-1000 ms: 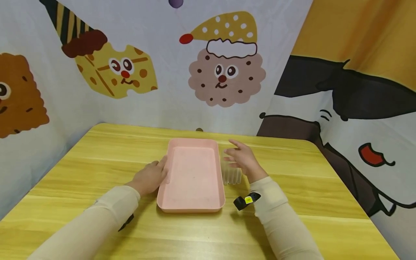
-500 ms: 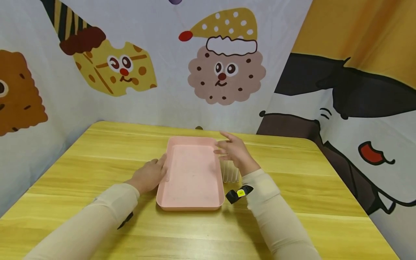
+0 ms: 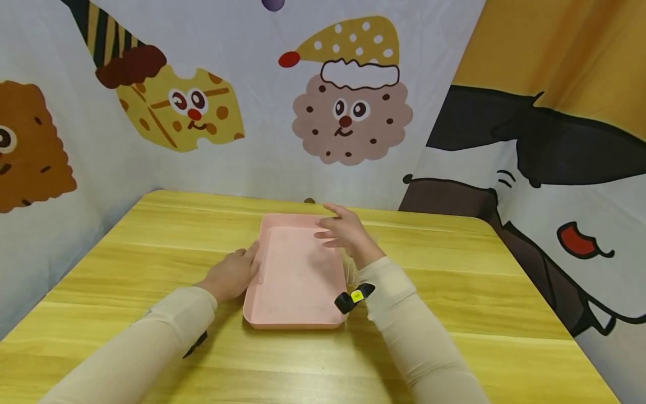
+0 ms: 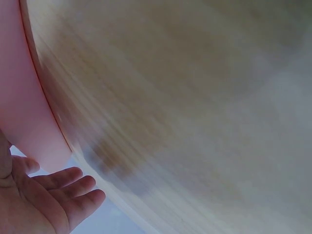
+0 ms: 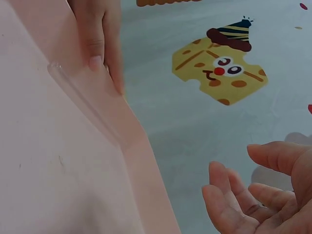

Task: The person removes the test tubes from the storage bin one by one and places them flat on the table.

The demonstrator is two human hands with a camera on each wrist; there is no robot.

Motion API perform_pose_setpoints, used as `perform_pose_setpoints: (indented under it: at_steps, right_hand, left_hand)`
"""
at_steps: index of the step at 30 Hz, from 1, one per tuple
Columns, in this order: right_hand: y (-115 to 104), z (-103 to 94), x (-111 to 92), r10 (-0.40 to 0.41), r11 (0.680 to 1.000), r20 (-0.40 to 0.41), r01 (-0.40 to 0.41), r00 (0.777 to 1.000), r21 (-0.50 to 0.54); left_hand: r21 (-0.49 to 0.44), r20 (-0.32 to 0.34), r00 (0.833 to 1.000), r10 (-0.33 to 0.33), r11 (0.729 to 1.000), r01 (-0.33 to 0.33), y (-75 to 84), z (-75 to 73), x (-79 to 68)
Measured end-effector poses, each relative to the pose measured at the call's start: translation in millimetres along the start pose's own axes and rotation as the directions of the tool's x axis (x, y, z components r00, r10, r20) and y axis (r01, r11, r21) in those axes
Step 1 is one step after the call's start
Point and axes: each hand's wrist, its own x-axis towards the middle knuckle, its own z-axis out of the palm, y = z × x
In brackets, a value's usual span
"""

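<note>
A shallow pink tray (image 3: 298,280) lies on the wooden table. My left hand (image 3: 233,273) holds its left rim; in the right wrist view the thumb (image 5: 95,53) lies over the inner wall, with a finger on the outside. Inside the tray, along that left wall, rests one clear tube (image 5: 83,100). Above the tray's far right part hovers my right hand (image 3: 347,233), fingers spread and holding nothing. Several clear tubes (image 3: 349,272) lie beside the tray's right wall, mostly hidden behind my right wrist. The left wrist view has my left fingers (image 4: 68,192) beneath the tray's edge.
The yellow wooden table (image 3: 479,292) reaches back to a white cloth backdrop (image 3: 267,163) printed with cartoon figures. Each wrist wears a dark strap; the right wrist's camera (image 3: 348,300) hangs close over the tray's right rim.
My right hand has moved left, from over the clear tubes to over the tray's far right part. The left hand and the tray stay in place.
</note>
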Motion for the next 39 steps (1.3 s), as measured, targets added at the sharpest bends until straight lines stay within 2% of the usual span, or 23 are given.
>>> perform_pose_setpoints:
  at_steps: [2,4,8,9,15,16,18,25,31,34,39]
  right_hand:
    - [-1,4.5,1,0.002,1.0,0.009,-0.002,1.0,0.002]
    - [-2,9.3,3,0.004,1.0,0.017,-0.004,1.0,0.002]
    - [-3,18.4,7,0.012,1.0,0.023,-0.012,1.0,-0.029]
    - [-3,20.3,8,0.015,0.999,0.026,-0.014,1.0,-0.036]
    - [-1,30.3,15,0.041,0.999,0.059,-0.039,0.997,-0.022]
    - [0,31.8,16,0.044,0.999,0.064,-0.043,0.997,-0.025]
    - [1,35.1,18,0.053,0.998,0.07,-0.05,0.996,-0.038]
    - [2,45.3,22,0.068,0.996,0.069,-0.063,0.995,-0.069]
    - [3,53.4,26,0.095,0.992,0.092,-0.087,0.991,-0.086]
    - [6,57.0,29,0.111,0.99,0.101,-0.102,0.989,-0.096]
    - [13,61.7,34,0.11,0.989,0.113,-0.097,0.988,-0.113]
  left_hand:
    - [-0.066,0.004,0.999,-0.05,0.997,0.05,-0.2,1.0,0.9]
    - [-0.078,0.009,0.998,-0.061,0.995,0.061,-0.2,1.3,1.3]
    - [-0.054,0.015,0.999,-0.047,0.997,0.048,-0.3,0.7,0.6]
    - [-0.02,0.018,1.0,-0.022,1.0,0.022,-0.3,0.5,0.5]
    - [-0.018,0.009,1.0,-0.007,1.0,0.007,-0.4,0.2,-0.2]
    - [-0.047,0.004,1.0,-0.026,0.999,0.026,-0.3,0.3,-0.3]
    - [-0.01,0.004,1.0,-0.006,1.0,0.006,-0.7,0.7,-0.1]
    - [-0.07,0.015,0.998,-0.066,0.995,0.066,-0.3,0.5,1.7]
    - [0.004,0.004,1.0,-0.025,1.0,0.025,-0.2,-0.8,0.5]
    - [0.008,0.002,1.0,-0.024,1.0,0.024,-0.3,-0.9,-0.3]
    - [0.147,0.001,0.997,0.08,0.986,-0.079,-1.1,-1.5,-1.2]
